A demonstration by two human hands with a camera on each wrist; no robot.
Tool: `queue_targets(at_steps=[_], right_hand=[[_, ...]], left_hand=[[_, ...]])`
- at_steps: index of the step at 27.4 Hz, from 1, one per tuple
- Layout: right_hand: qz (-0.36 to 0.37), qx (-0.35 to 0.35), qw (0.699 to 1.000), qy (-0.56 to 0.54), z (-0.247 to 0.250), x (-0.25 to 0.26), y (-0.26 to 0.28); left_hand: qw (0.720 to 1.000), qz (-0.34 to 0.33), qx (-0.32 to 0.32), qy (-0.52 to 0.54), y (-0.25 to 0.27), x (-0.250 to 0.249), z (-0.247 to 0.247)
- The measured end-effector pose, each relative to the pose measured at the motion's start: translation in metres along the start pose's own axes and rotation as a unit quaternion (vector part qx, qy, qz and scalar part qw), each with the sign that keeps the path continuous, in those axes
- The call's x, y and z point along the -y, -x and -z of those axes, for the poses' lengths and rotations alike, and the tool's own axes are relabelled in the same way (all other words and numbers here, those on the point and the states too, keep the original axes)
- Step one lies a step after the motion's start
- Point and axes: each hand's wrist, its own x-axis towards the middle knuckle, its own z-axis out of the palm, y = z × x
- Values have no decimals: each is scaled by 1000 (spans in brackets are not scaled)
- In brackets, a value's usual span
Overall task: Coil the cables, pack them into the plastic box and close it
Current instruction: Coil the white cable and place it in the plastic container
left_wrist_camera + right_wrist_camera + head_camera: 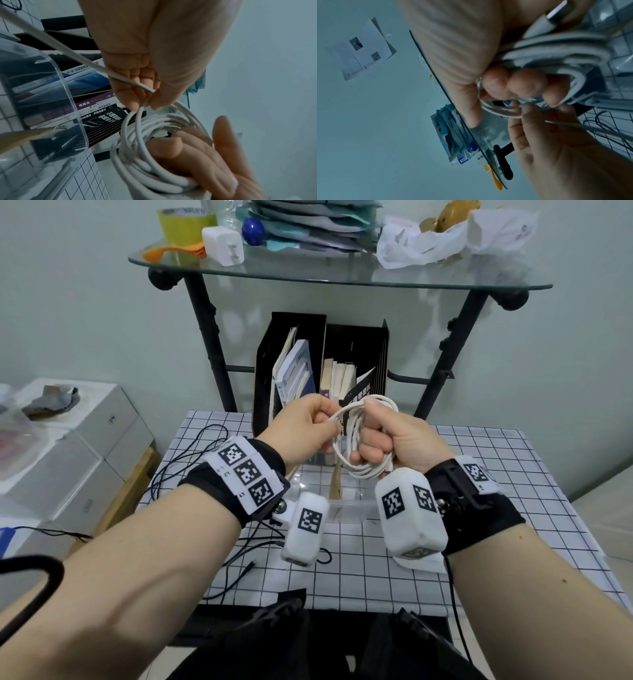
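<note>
I hold a white cable (356, 436) in a coil of several loops above the checked table. My right hand (375, 436) grips the bundle, fingers curled through the loops (513, 83). My left hand (322, 422) pinches the loose strand (120, 77) between thumb and fingers where it meets the coil (145, 148). That strand's tail runs down past my left wrist. The clear plastic box (349, 505) stands open on the table just under my hands, with something tan inside it. A thin black cable (191, 460) lies loose on the table's left side.
A black file holder with books (322, 361) stands behind the box. Above it is a glass shelf (342, 277) on black legs, loaded with papers. White cartons (96, 433) sit left of the table. The grid cloth (496, 508) shows bare on the right.
</note>
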Motion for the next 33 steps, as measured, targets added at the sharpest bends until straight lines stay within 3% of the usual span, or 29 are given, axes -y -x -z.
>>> queue_targets(at_steps=[4,8,10,17,24,33], right_hand=[[-3,40,999,-32,-5,3,3],[9,76,994,-81,-4,7,5],[6,88,991,-105,-5,10,7],[24,45,996,-71,-3,11,5],[-5,-30,998,-47,7,12,0],[8,13,995,-97,12,16,-8]], left_hand=[[1000,2,20,22,2,0,-1],[978,63,125,154,8,-7,-5],[971,74,140,180,10,-11,-7],[987,18,122,98,8,-13,-9],[992,-37,102,-63,2,-11,-1],[989,-7,146,37,2,-8,7]])
